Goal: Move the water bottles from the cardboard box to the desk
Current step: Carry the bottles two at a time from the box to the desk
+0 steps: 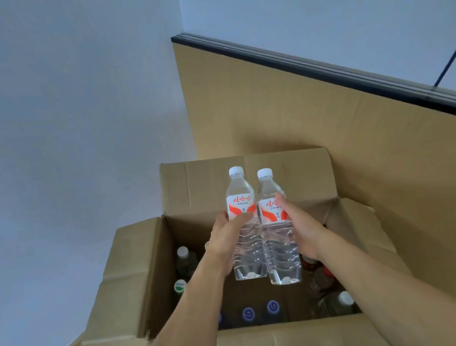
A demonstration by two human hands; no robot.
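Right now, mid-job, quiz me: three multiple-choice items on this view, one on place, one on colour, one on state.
1. Where are the two held bottles?
A. above the open cardboard box
B. lying in it
C. on a desk

2. Their cap colour?
A. blue
B. white
C. green

3. Their caps are?
A. off
B. on
C. missing on one

Key:
1 A, the left hand and right hand hold the left bottle and right bottle upright over the cardboard box.
2 B, both caps are white.
3 B, both are capped.

Pale blue-grey floor [45,128] beside a tan, dark-edged panel [284,102].
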